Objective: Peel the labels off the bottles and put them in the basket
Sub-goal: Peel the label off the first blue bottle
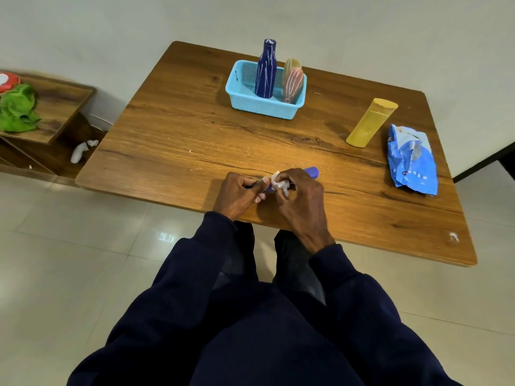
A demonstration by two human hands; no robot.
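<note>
A small purple-blue bottle [311, 172] lies near the table's front edge, mostly hidden by both hands. My left hand [239, 195] grips its near end. My right hand [302, 199] curls over its middle and pinches a crumpled white label scrap [279, 184]. At the back stands a light blue basket [242, 100] holding a tall dark blue bottle [266, 69], a pink bottle [292, 84] and a tan bottle [291, 64] behind it. A yellow bottle [369, 122] stands upside down on its cap at the right.
A crumpled blue plastic packet [411, 160] lies by the wooden table's [172, 129] right edge. Small white paper bits dot the tabletop. A low wooden shelf [53, 107] at the left carries a green cloth [18, 108]. Glossy floor tiles surround the table.
</note>
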